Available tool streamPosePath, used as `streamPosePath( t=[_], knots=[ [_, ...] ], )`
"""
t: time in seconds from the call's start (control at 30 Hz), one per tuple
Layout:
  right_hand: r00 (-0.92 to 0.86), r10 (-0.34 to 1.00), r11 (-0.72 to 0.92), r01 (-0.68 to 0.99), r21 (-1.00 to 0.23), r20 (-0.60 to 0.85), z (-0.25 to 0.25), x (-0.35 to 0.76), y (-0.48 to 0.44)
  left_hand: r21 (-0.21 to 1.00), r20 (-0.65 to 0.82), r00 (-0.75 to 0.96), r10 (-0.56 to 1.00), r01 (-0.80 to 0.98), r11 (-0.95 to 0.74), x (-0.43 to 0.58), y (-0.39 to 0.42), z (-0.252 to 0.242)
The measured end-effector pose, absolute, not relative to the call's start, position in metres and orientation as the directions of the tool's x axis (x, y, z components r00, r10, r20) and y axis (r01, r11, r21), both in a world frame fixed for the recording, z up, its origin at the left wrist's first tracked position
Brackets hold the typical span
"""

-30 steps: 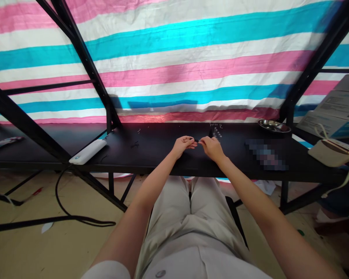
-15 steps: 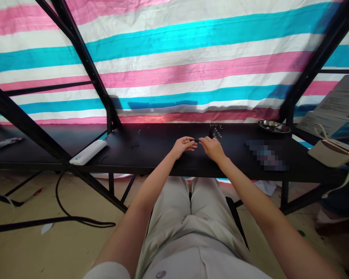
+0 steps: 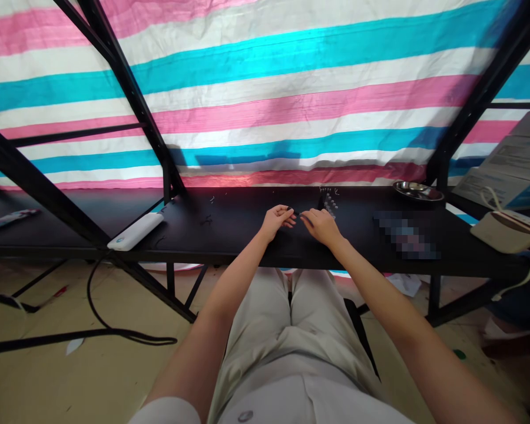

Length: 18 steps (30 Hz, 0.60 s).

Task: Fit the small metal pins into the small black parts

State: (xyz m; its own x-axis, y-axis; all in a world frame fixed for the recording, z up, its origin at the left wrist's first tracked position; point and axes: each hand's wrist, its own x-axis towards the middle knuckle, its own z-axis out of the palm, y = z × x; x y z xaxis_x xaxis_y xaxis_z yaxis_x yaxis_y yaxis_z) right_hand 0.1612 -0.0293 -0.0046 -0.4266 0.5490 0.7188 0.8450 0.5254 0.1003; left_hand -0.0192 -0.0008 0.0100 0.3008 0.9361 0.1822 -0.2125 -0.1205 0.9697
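My left hand (image 3: 277,220) and my right hand (image 3: 320,224) rest close together on the black table (image 3: 229,235), fingertips pinched toward each other. Between them runs a small dark thin piece (image 3: 297,214), too small to name. Both hands seem to pinch an end of it. Just behind my right hand stands a cluster of small pale pins (image 3: 329,200) upright on the tabletop.
A white power bank (image 3: 135,231) with a black cable lies at the left. A metal dish (image 3: 417,190) sits at the right rear, a beige pouch (image 3: 506,229) and printed boxes (image 3: 510,168) further right. Black frame struts cross left and right before a striped tarp.
The hands have drawn very slightly apart, my right hand sliding a little back; the view has barely shifted.
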Motion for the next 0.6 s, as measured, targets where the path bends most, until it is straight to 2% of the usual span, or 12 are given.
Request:
streamPosePath(
  t=[0.13,0.23,0.3,0.4,0.47,0.6],
  knots=[
    [-0.369,0.545,0.510,0.859,0.052,0.753,-0.005,0.165,-0.030,0.959,0.185,0.125,0.975,-0.241,-0.151,-0.025,0.006,0.009],
    [-0.251,0.535,0.484,0.874,-0.049,0.807,-0.004,0.170,-0.031,0.972,0.203,0.051,0.978,-0.133,-0.194,-0.026,0.009,0.005],
    [-0.136,0.535,0.454,0.878,-0.148,0.834,-0.003,0.175,-0.032,0.960,0.274,0.082,0.958,0.026,-0.277,-0.024,0.008,0.001],
    [0.057,0.542,0.383,0.871,-0.307,0.838,-0.002,0.185,-0.034,0.852,0.437,0.157,0.886,0.243,-0.464,-0.021,0.005,-0.004],
    [0.176,0.560,0.313,0.860,-0.404,0.809,-0.003,0.193,-0.036,0.793,0.499,0.167,0.850,0.308,-0.526,-0.020,0.005,-0.004],
    [0.337,0.648,0.146,0.825,-0.546,0.683,-0.009,0.205,-0.041,0.771,0.494,0.198,0.847,0.350,-0.532,-0.017,0.006,-0.001]
  ],
)
